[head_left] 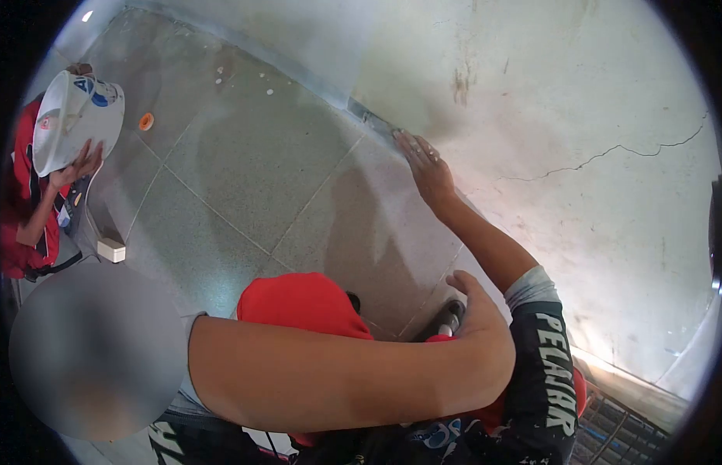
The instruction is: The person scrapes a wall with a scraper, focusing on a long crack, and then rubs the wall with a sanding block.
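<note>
My right hand (425, 164) reaches out to the foot of the wall (547, 93). Its fingers lie close together against the low edge strip, with whitish smears on them. Whether anything thin is under the fingertips is hidden. Just beyond them a dark grey patch (369, 118) runs along the strip. My left arm crosses in front of me, bent at the wrist. My left hand (476, 298) hangs loosely near my shoe (446, 316), its fingers partly hidden, with nothing seen in it. My red-clad knee (303, 302) is below.
At the left a co-worker in red holds a white bucket (86, 116). An orange tape roll (146, 122) and a small cream block (111, 249) lie on the tiled floor (252, 178). A crack (601, 157) crosses the wall. A dark grate (617, 426) is at lower right.
</note>
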Available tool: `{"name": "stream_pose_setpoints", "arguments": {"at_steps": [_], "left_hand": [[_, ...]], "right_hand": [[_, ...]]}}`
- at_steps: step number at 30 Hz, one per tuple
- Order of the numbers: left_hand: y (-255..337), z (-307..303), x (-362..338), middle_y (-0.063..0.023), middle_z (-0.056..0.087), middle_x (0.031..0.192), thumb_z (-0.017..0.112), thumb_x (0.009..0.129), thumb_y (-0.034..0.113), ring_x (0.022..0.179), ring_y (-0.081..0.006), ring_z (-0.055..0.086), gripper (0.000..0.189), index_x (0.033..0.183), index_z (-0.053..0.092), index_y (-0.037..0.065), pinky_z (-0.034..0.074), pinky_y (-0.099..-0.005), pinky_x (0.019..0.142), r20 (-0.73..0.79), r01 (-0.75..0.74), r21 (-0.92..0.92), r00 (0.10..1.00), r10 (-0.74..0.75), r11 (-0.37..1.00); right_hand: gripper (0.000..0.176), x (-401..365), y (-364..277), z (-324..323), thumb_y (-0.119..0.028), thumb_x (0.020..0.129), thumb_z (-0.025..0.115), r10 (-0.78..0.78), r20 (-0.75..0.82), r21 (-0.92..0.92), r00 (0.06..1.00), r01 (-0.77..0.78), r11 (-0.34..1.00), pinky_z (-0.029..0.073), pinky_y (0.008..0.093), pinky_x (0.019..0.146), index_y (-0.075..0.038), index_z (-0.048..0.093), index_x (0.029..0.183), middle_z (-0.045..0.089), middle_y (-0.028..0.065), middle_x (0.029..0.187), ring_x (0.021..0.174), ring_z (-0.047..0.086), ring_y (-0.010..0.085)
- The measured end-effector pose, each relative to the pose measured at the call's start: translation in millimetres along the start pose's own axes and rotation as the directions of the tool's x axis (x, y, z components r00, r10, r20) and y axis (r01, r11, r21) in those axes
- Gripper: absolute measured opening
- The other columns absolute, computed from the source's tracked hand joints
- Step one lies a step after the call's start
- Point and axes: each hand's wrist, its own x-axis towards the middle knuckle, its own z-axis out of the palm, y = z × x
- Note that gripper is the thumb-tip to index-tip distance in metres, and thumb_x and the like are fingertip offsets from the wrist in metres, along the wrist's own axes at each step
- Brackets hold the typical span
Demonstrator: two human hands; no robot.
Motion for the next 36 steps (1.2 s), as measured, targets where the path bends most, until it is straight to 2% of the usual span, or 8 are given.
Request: {"name": "stream_pose_setpoints", "arguments": {"at_steps": [3, 7, 10, 15, 16, 21, 30, 36], "left_hand": [[3, -5, 3, -0.019, 0.052, 0.151, 0.073, 0.085, 0.039, 0.139, -0.0371, 0.049, 0.07, 0.144, 0.057, 0.005, 0.033, -0.0597, 0.115, -0.09, -0.039, 0.005, 0.995, 0.04, 0.999], [-3, -8, 12, -0.0197, 0.052, 0.151, 0.072, 0.085, 0.038, 0.14, -0.0376, 0.048, 0.071, 0.145, 0.056, 0.004, 0.033, -0.0607, 0.114, 0.015, -0.072, 0.115, 0.997, 0.07, 0.991], [-7, -5, 3, -0.0214, 0.052, 0.15, 0.073, 0.084, 0.038, 0.14, -0.0386, 0.047, 0.072, 0.144, 0.056, 0.001, 0.032, -0.061, 0.114, -0.082, -0.002, 0.045, 0.997, 0.006, 0.999], [-7, 0, 0, -0.0243, 0.053, 0.148, 0.073, 0.085, 0.037, 0.139, -0.0398, 0.048, 0.071, 0.142, 0.057, -0.001, 0.032, -0.0603, 0.115, -0.121, 0.07, 0.036, 0.99, -0.065, 0.997], [-5, 0, 2, -0.0232, 0.053, 0.148, 0.073, 0.085, 0.037, 0.139, -0.039, 0.049, 0.07, 0.142, 0.058, 0.0, 0.033, -0.0599, 0.115, -0.086, 0.076, 0.045, 0.994, -0.072, 0.996], [-1, 4, 5, -0.0193, 0.054, 0.149, 0.074, 0.083, 0.039, 0.138, -0.0358, 0.05, 0.071, 0.143, 0.058, 0.003, 0.034, -0.0586, 0.114, -0.048, 0.078, -0.001, 0.996, -0.078, 0.997], [5, 13, 5, -0.0222, 0.056, 0.146, 0.071, 0.086, 0.034, 0.137, -0.0374, 0.051, 0.065, 0.141, 0.06, 0.001, 0.033, -0.0584, 0.115, -0.152, 0.09, 0.049, 0.985, -0.082, 0.995], [3, 6, 0, -0.0232, 0.055, 0.146, 0.069, 0.087, 0.035, 0.136, -0.039, 0.051, 0.064, 0.141, 0.059, 0.001, 0.032, -0.0591, 0.114, -0.058, 0.047, 0.081, 0.997, -0.042, 0.996]], "right_hand": [[0.075, -24, 18, -29, -0.012, 0.091, 0.053, 0.087, 0.191, 0.316, 0.978, -0.145, 0.938, 0.022, 0.0292, 0.126, -0.011, 0.029, 0.161, 0.024, -0.0002, 0.169, 0.154, 0.024, 0.0141], [0.077, -131, 70, -33, -0.024, 0.094, 0.053, -0.083, 0.294, -0.188, 0.952, 0.142, 0.972, 0.004, 0.0355, 0.129, -0.014, 0.023, 0.163, 0.021, -0.0015, 0.17, 0.156, 0.018, 0.0121], [0.075, -172, 103, -38, -0.028, 0.095, 0.05, -0.159, 0.336, -0.141, 0.928, 0.217, 0.966, -0.004, 0.0378, 0.128, -0.015, 0.023, 0.164, 0.021, -0.0024, 0.17, 0.156, 0.018, 0.0109], [0.07, -114, 56, -2, -0.016, 0.096, 0.048, -0.013, 0.325, 0.106, 0.946, -0.023, 0.994, 0.017, 0.029, 0.127, -0.017, 0.026, 0.163, 0.026, -0.0061, 0.169, 0.152, 0.029, 0.0097], [0.071, -89, 42, -8, -0.013, 0.094, 0.049, -0.064, 0.321, -0.096, 0.945, 0.1, 0.99, 0.023, 0.0264, 0.124, -0.018, 0.028, 0.162, 0.027, -0.0069, 0.168, 0.151, 0.03, 0.0108], [0.072, 8, 3, -6, -0.011, 0.093, 0.051, 0.015, 0.161, 0.247, 0.987, -0.055, 0.967, 0.025, 0.0289, 0.125, -0.01, 0.027, 0.161, 0.027, -0.0047, 0.168, 0.151, 0.03, 0.0123], [0.069, -170, 96, -31, -0.019, 0.095, 0.049, -0.097, 0.241, -0.036, 0.966, 0.109, 0.993, 0.016, 0.0316, 0.128, -0.013, 0.03, 0.161, 0.027, -0.0009, 0.168, 0.154, 0.023, 0.012], [0.073, -117, 81, -28, -0.026, 0.095, 0.052, -0.16, 0.245, -0.005, 0.956, 0.166, 0.986, 0.006, 0.0338, 0.13, -0.014, 0.027, 0.162, 0.023, -0.0017, 0.17, 0.156, 0.018, 0.0113]]}}
